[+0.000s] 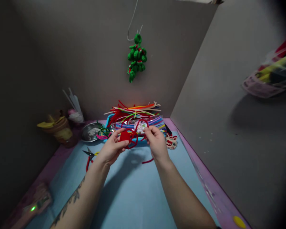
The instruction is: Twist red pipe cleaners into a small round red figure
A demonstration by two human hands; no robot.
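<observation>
Head view: left hand (pixel 113 147) pinches the wound core of a red pipe cleaner (pixel 125 136), right hand (pixel 157 143) grips its open loop; shaping seems partway, a loose tail unbent

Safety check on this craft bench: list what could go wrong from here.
1. The red pipe cleaner, pinched between the left hand and the right hand, may have a wire end that could prick skin.
2. The scissors lie close to the left forearm; a sideways move might knock them.
</observation>
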